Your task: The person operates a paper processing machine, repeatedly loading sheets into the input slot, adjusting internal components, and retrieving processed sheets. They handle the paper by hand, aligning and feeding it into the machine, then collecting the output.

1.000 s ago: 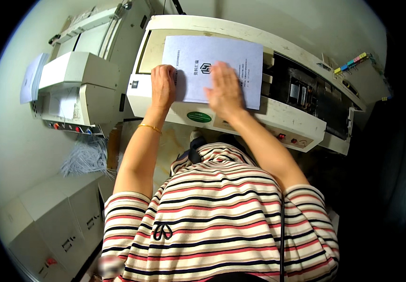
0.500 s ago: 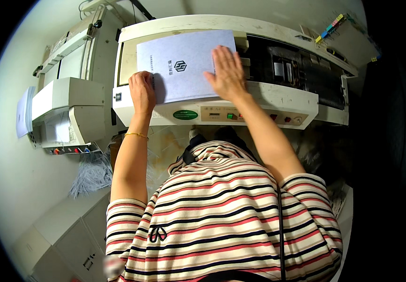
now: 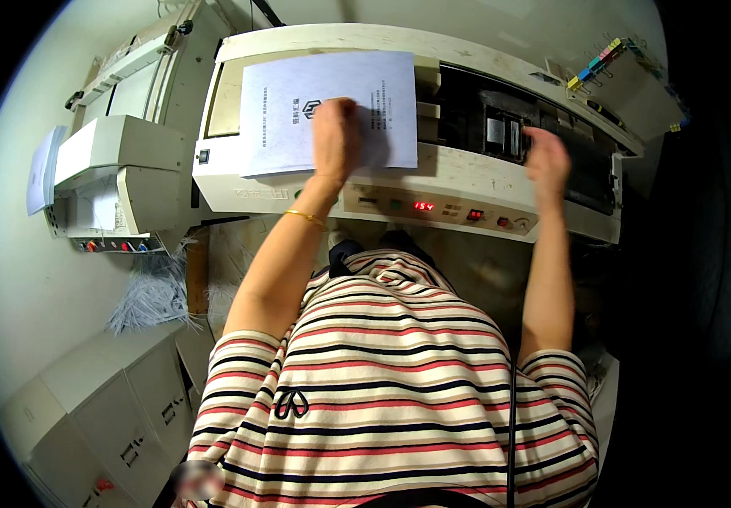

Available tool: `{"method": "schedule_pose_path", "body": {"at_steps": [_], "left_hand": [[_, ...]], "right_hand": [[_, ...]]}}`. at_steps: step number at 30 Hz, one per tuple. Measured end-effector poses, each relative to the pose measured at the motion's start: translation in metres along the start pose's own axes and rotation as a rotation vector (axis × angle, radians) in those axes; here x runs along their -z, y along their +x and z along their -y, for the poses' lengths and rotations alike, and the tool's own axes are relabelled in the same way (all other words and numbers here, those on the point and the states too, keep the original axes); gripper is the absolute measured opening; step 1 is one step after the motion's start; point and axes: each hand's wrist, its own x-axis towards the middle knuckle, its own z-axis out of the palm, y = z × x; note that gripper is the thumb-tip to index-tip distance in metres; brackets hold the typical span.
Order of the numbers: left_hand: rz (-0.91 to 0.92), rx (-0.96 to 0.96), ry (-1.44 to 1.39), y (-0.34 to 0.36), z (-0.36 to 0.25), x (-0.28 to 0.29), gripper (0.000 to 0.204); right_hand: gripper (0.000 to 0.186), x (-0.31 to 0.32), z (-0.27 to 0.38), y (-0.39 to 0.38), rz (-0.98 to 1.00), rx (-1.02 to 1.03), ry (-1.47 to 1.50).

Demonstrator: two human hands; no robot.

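A stack of white printed sheets (image 3: 268, 110), a dark emblem on its cover, lies on the cream top of a long binding machine (image 3: 238, 193). My left hand (image 3: 336, 135) is over the middle of the cover, fingers curled closed; whatever is under them is hidden. My right hand (image 3: 548, 159), slightly blurred, is right of the stack over the machine's black channel (image 3: 581, 169), forefinger extended toward a metal fitting (image 3: 497, 131) and other fingers loosely bent, with nothing visible in them. On the front panel a red display (image 3: 424, 206) is lit.
Another white machine (image 3: 111, 144) stands at the left, papers (image 3: 44, 169) on its side and shredded paper (image 3: 149, 296) below it. White cabinets (image 3: 103, 415) are at lower left. A board with coloured clips (image 3: 620, 102) is at back right, a dark area beyond.
My left hand has moved from the stack's left edge onto its middle. My right hand has left the cover and moved rightward over the black channel. The red display now shows lit.
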Motion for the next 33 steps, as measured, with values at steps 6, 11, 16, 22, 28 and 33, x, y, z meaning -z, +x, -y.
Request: {"method": "schedule_pose_path", "body": {"at_steps": [6, 11, 16, 22, 28, 33], "left_hand": [[0.171, -0.116, -0.351, -0.015, -0.084, -0.095, 0.013], [0.607, 0.352, -0.978, -0.085, -0.151, -0.138, 0.011], [0.821, 1.065, -1.276, -0.07, -0.196, -0.138, 0.017], [0.798, 1.138, -1.385, -0.031, -0.203, -0.069, 0.026], [0.514, 1.178, -1.749, -0.03, -0.164, -0.019, 0.03], [0.252, 1.267, -1.973, -0.038, -0.13, 0.017, 0.025]], "right_hand": [[0.035, 0.237, -0.001, 0.006, -0.508, 0.079, 0.601], [0.034, 0.237, 0.003, -0.013, -0.376, 0.009, 0.462], [0.043, 0.113, 0.014, -0.045, 0.374, -0.081, -0.021], [0.031, 0.038, 0.038, -0.034, 0.479, 0.181, -0.203], [0.021, -0.042, 0.061, -0.02, 0.472, 0.587, -0.363], [0.025, -0.105, 0.093, -0.019, 0.669, 0.814, -0.351]]}}
